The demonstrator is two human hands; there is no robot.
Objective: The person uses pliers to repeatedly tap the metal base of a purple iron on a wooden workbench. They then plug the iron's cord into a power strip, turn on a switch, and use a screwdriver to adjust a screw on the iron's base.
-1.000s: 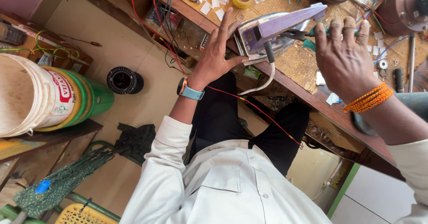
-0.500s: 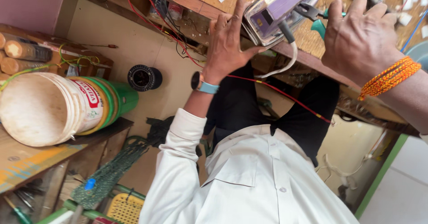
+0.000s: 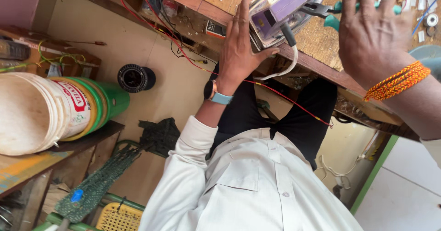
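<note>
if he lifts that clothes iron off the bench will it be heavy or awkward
Probably hefty for its size: the iron has a broad shiny metal soleplate. Its white cord droops limp over the bench edge, so it would likely trail and drag. The left hand already rests against it.

Workshop floor was plain beige. A wooden bench ran along one side, littered with paper scraps. A shelf held a white-and-green bucket. Wall was mauve.

1 iron – 1 pliers – 2 hands
</note>
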